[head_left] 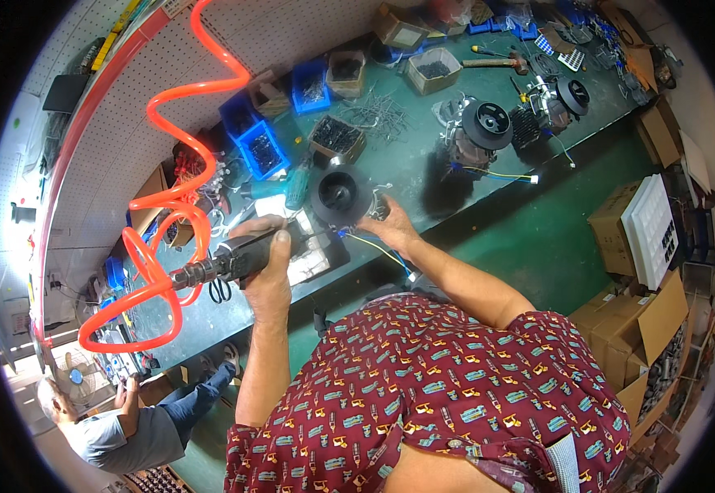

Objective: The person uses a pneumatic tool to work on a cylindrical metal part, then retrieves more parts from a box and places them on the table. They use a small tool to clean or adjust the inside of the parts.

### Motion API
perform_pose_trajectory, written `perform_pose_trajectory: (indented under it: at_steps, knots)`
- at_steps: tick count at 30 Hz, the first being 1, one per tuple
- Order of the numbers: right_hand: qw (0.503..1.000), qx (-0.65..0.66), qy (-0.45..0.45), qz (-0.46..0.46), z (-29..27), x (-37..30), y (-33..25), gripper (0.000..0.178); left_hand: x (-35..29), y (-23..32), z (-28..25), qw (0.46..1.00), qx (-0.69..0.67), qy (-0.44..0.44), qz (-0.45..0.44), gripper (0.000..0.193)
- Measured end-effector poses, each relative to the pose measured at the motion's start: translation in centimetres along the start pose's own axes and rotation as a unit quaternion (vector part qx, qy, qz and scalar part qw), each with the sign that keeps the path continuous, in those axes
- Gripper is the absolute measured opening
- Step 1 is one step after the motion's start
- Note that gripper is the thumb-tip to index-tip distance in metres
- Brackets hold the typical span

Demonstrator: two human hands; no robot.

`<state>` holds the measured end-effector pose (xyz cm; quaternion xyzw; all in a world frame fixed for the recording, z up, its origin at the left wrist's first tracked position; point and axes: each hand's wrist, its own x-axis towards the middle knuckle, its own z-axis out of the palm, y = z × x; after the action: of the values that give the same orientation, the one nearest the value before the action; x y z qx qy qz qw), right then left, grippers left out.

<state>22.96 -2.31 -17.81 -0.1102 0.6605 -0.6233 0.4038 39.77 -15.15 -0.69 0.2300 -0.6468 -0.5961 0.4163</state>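
Your left hand [268,253] has its fingers wrapped closed around a black power tool [252,253], which joins the coiled orange hose [167,198]. Your right hand [392,226], fingers partly open and curved, touches the side of the motor unit [339,194] near the bench's front edge; you can't tell how firmly it grips. Two similar units [479,131] stand farther right on the bench [218,316].

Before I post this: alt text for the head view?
A person's left hand holds a black handheld tool on a coiled orange hose; the right hand is at the side of a unit with a round black top, on a green workbench. Two similar units sit farther right, blue bins farther back.
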Motion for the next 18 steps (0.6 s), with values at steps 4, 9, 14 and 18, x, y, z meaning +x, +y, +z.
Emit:
perform_pose_trajectory:
  at_steps: [4, 9, 14, 18]
  knots:
    - [0.999, -0.031, -0.007, 0.016, -0.1, -0.6, -1.5, 0.093, 1.2, 1.8, 1.5, 0.996, 0.026, -0.053, -0.063, 0.031]
    - [0.999, 0.011, -0.044, 0.024, -0.3, -0.3, -0.9, 0.095, 2.0, 0.3, 1.6, 0.995, -0.010, -0.089, -0.042, 0.027]
    - [0.994, 0.103, -0.033, -0.010, 0.4, 0.9, 1.6, 0.088, 2.2, -0.2, 1.7, 0.994, -0.046, -0.078, -0.064, 0.027]
    - [0.997, 0.072, -0.034, -0.009, 0.0, 1.6, 3.0, 0.092, 2.1, -1.2, 1.5, 0.995, -0.046, -0.087, -0.023, 0.028]
